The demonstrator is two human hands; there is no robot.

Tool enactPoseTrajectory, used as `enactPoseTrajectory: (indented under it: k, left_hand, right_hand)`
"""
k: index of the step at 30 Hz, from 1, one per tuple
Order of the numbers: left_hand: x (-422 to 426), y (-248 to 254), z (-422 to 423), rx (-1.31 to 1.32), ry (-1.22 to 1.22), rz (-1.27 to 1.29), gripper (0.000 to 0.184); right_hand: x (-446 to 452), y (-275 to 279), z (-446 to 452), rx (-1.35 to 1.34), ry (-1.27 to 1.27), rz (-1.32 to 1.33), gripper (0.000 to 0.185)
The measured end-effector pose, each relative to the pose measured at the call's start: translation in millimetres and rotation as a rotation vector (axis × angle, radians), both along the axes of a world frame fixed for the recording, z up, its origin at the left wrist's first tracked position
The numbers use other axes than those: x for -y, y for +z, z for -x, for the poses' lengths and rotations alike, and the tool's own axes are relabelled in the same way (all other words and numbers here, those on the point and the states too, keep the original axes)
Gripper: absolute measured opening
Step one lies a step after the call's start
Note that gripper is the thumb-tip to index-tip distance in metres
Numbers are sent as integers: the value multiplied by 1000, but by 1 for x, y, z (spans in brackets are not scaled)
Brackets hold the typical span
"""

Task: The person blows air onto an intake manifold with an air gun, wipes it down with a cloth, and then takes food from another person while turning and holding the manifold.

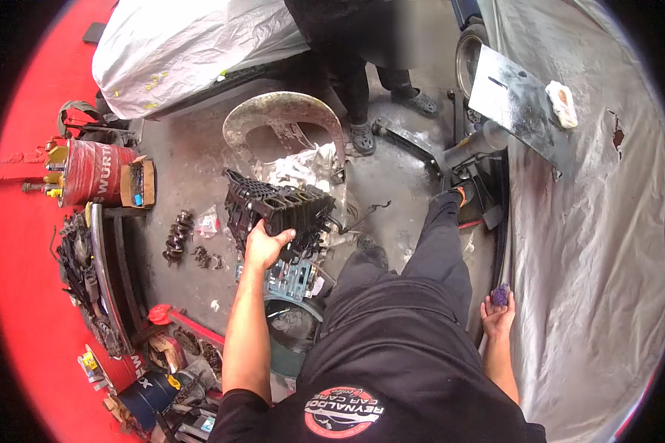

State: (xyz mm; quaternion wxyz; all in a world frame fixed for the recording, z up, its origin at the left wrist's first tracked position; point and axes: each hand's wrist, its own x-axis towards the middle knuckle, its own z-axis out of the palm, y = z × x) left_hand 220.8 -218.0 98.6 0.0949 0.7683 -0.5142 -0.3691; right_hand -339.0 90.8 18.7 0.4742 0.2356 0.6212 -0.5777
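Observation:
My left hand (267,244) is closed on the near side of a black engine intake manifold (277,203), its thumb lying over the top edge. Several oval ports show along the manifold's upper face. The part is held in front of a worn plastic chair (236,122), on which white rags (314,166) lie. At my right side, next to the grey plastic sheet, my right hand (498,317) has its fingers curled around a purple scouring pad (501,295). Below the manifold is a teal tool case (297,279), partly hidden.
A crankshaft (177,236) and small metal parts (205,258) lie on the floor. Another person's shoe (362,138) stands behind the chair. Plastic sheeting (591,280) hangs along the right, near a metal plate (513,96). At left are a red drum (89,173) and a metal-edged bench (107,273).

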Motion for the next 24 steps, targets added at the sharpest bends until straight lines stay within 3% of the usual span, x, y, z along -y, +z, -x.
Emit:
enactPoseTrajectory:
  k: [7,24]
  left_hand:
    - [-29,13,2,15,51,-21,58]
    - [-26,10,22,44,-19,-93,69]
  right_hand:
    - [-3,11,5,-16,25,-10,60]
    - [20,31,31,-89,132,49,54]
